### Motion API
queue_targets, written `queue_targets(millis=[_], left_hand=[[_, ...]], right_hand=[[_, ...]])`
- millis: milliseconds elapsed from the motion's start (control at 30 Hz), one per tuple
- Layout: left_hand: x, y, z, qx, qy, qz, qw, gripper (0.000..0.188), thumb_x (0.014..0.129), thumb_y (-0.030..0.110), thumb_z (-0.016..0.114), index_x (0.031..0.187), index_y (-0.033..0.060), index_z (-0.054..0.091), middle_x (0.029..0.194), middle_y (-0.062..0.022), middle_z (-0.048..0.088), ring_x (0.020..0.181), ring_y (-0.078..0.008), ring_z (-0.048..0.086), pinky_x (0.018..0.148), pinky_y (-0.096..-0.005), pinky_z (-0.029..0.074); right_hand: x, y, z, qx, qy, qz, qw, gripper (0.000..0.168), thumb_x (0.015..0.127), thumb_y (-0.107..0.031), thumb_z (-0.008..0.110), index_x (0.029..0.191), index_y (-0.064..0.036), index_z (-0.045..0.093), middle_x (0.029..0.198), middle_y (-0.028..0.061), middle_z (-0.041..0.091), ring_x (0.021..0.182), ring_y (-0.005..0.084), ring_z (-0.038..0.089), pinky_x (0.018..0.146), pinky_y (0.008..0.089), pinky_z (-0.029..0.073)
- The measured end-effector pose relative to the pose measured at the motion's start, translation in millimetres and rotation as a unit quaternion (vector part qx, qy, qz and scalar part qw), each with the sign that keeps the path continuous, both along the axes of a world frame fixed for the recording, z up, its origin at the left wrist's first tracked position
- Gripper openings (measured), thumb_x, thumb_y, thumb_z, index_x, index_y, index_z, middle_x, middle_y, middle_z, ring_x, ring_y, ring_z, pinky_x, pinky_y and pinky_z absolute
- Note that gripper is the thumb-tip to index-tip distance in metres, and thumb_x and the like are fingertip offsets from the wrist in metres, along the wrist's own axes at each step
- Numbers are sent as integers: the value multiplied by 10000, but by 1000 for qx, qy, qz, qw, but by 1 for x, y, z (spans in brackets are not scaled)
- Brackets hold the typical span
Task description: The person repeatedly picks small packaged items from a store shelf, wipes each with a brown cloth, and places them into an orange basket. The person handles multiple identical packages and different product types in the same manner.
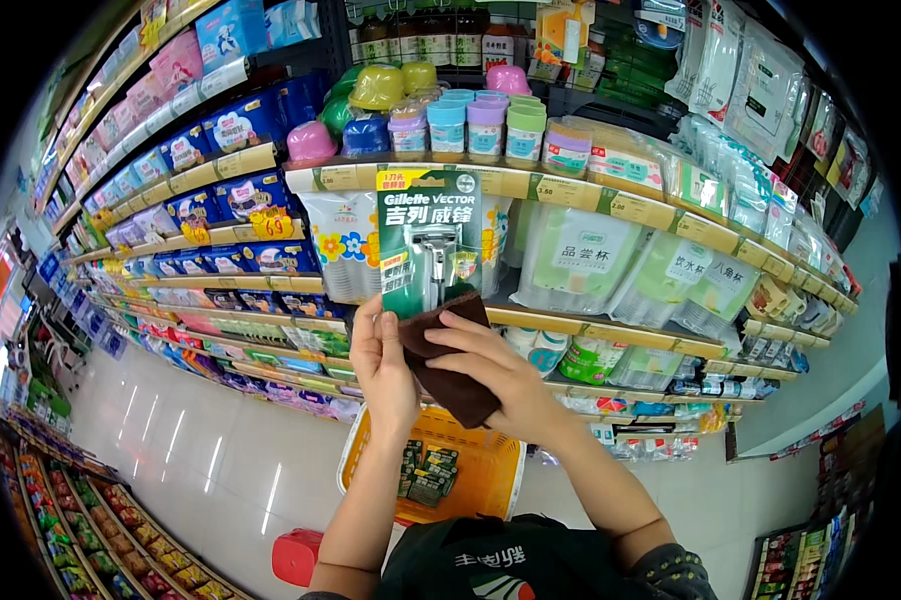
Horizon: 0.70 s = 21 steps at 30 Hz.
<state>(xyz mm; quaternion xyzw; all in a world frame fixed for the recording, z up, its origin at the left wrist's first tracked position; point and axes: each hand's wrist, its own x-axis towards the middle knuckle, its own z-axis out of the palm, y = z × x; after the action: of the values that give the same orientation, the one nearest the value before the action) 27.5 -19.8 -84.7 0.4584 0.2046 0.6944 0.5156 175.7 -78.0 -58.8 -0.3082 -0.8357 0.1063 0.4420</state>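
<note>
My left hand grips the lower left edge of a Gillette Vector razor blister pack, held upright before the shelves. A folded dark brown cloth is in my right hand, its upper part lying against the lower front of the pack. The cloth hides the pack's bottom. Below my forearms stands an orange plastic basket with a pale rim, holding several small dark green packs.
Shelves hold toothpick tubs, wrapped bowls and bagged plastic cups. Blue sanitary-pad packs fill shelves at left. A red plastic stool stands on the tiled floor. Snack racks line the lower left.
</note>
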Motion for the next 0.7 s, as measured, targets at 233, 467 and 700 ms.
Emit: queue_targets(millis=[233,467,700], left_hand=[[-4,-13,0,-12,60,12,998,220,995,134,425,1157,10,508,1005,-16,599,888,-45,517,783,-184,408],[5,-17,-11,11,63,-12,998,237,997,128,412,1183,2,488,1033,-40,606,936,-67,534,812,-203,425],[-9,-6,2,-154,-76,-3,985,214,984,136,446,1135,9,528,1001,-49,627,848,-86,608,708,-220,508]], right_hand=[[15,8,59,140,100,-163,971,429,669,20,650,1093,-36,613,1280,146,530,1259,348,442,1023,426,373],[-11,16,23,104,26,-137,985,501,627,39,679,1104,-48,553,1380,123,428,1347,328,312,1070,451,300],[-6,-8,1,-51,114,22,992,478,644,67,661,1105,-23,570,1301,123,513,1303,315,397,1075,402,318]])
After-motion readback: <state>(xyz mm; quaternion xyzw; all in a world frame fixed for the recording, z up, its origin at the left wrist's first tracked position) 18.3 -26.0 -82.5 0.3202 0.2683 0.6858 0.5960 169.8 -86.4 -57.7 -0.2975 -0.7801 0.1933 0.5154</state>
